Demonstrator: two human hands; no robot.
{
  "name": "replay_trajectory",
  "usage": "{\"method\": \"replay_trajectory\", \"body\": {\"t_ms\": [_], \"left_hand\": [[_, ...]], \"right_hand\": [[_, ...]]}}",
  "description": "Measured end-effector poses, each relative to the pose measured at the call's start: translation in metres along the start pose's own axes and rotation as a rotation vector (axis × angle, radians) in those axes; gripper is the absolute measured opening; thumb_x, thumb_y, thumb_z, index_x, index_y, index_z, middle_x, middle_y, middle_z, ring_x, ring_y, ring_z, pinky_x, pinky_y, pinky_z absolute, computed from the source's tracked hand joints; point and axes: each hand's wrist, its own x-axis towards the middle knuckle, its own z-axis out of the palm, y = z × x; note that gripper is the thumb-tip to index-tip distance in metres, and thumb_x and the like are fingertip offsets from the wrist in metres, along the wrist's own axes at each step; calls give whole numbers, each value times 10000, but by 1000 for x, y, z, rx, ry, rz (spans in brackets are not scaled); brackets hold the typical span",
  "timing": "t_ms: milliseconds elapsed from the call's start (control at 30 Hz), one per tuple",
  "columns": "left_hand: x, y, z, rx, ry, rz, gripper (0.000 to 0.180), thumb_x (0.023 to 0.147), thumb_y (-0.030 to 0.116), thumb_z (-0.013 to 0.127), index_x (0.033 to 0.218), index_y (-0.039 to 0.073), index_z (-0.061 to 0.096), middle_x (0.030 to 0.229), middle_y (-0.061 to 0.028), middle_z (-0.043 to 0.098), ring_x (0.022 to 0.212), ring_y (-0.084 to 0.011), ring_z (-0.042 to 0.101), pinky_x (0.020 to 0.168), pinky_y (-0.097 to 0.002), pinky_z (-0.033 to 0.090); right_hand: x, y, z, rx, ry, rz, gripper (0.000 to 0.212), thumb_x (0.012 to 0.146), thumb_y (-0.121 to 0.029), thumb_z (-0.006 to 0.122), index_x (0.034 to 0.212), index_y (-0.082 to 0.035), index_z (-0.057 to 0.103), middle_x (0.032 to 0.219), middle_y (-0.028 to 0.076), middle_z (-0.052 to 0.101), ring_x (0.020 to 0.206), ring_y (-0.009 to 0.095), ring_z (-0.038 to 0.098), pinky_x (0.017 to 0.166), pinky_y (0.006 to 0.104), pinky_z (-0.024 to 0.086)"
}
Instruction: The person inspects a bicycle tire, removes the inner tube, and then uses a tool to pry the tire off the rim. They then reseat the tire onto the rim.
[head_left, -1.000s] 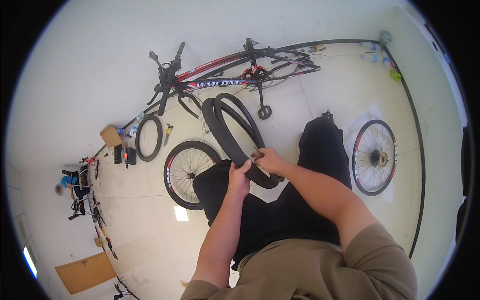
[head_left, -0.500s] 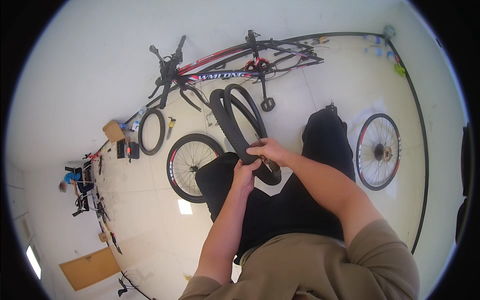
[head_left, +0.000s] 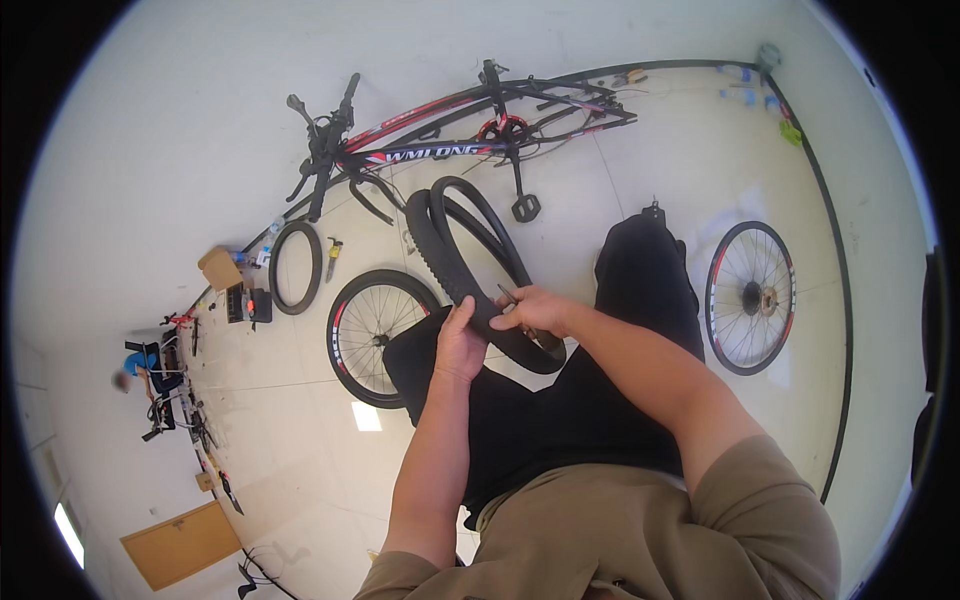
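A black bicycle tire (head_left: 432, 245) with a knobby tread stands tilted over my lap, its lower end between my thighs. Beside the tread curves a smoother black loop; whether it is an inner tube or the tire's other side, I cannot tell. My left hand (head_left: 462, 345) grips the tire's left side low down, thumb lying up along the tread. On the right side my right hand (head_left: 535, 310) is closed on the tire, thumb pressed to its edge. A thin dark piece (head_left: 508, 294) sticks up at its fingers; its kind is unclear.
A black and red bicycle frame (head_left: 430, 153) lies ahead along the wall. Wheels rest on the floor left (head_left: 380, 340) and right (head_left: 752, 298). Another tire (head_left: 296, 268), a toolbox (head_left: 250, 305) and a cardboard box (head_left: 220, 268) are farther left. A person (head_left: 140, 370) works at far left.
My left hand has shifted left and its thumb now lies up along the tread. The tire has tilted slightly left; my right hand keeps its hold. The whole view has shifted a little.
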Motion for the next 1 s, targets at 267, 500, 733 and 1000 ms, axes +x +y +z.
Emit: {"method": "replay_trajectory", "body": {"t_ms": [267,500,733,1000], "left_hand": [[0,7,-14,189,56,16,391,943,199,672,1282,49,547,1230,-101,635,1146,-288,596,1046,-460,442],[2,4,-8,17,44,-21,311,907,91,695,1199,60,595,1175,-66,654,1108,-247,604,1040,-422,431],[-8,3,2,25,29,-5,474,883,30,707,1318,80,524,1270,-72,604,1185,-265,566,1082,-464,404],[-8,1,-1,35,63,-25,385,869,23,718,1215,98,567,1107,-51,632,1052,-254,609,1011,-453,463]], "right_hand": [[4,6,4,-124,21,-17,569,753,-243,856,1196,10,606,860,50,593,661,139,521,560,300,431],[19,11,-23,219,191,-120,447,804,-314,794,1096,-8,648,801,51,620,579,132,528,461,311,419],[14,-11,-35,475,363,-174,297,879,-166,683,1106,6,600,912,84,611,629,119,506,500,294,439],[11,-18,-29,503,373,-188,163,830,-124,687,951,-41,615,791,31,596,601,105,502,482,287,424]]}}
